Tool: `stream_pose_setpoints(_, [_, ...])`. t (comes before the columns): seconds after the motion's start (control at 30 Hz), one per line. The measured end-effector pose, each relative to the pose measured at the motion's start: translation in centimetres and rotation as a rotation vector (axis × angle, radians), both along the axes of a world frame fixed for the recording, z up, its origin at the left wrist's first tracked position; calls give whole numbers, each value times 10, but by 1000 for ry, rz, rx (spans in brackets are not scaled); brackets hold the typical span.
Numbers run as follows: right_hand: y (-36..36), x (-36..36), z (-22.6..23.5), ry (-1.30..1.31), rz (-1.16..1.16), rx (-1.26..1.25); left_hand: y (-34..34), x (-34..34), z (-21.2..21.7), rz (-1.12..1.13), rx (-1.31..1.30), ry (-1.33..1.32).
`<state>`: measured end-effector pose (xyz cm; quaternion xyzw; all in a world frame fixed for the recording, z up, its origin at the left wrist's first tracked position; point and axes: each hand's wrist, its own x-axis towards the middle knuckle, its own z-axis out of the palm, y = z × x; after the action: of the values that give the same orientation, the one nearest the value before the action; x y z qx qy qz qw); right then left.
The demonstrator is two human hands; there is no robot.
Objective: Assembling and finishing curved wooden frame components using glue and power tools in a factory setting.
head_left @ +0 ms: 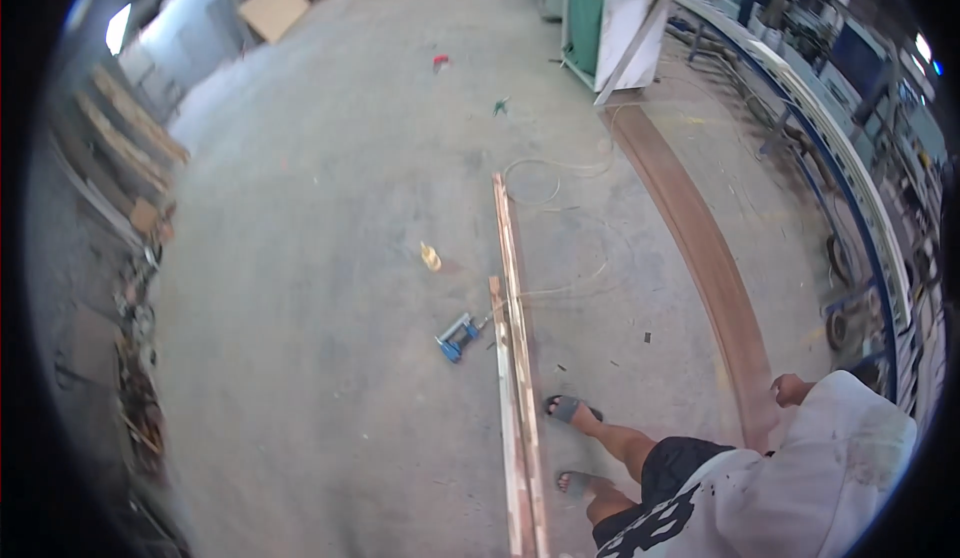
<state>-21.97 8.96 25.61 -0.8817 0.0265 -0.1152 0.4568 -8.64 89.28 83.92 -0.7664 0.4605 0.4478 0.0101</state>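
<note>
My right hand (790, 390) hangs beside my white shirt at the lower right, its fingers curled in, with nothing visible in them. My left hand is out of sight. Nearest to the right hand is a long brown panel strip (700, 258), flat on the floor. Left of my sandalled feet (572, 408), long narrow wooden strips (520, 358) lie side by side. A blue and silver nail gun (458, 338) rests just left of them, touched by none of my hands. A thin pale hose (570, 290) runs across the strips near it.
A yellowish bottle (430, 256) lies on the concrete floor. Farther off are a small green item (501, 107) and a red one (440, 61). A green and white cabinet (635, 33) and a long blue-framed bench (850, 148) stand right; boards (130, 133) lean along the left wall.
</note>
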Motion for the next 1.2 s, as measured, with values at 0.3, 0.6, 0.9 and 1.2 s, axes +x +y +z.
stream_pose_setpoints(0.3, [-207, -629, 238, 938, -829, -63, -392, -103, -371, 2116, -508, 450])
stream_pose_setpoints(0.6, [-162, -586, 240, 792, -1398, 72, -549, -55, -324, 1542, -557, 278])
stream_pose_setpoints(0.9, [-276, -468, 289, -117, -1153, 481, -889, -269, -183, 539, -419, 669])
stream_pose_setpoints(1.2, [-401, -318, 570, -531, -788, 561, -1116, -370, -19, -159, -1085, 647])
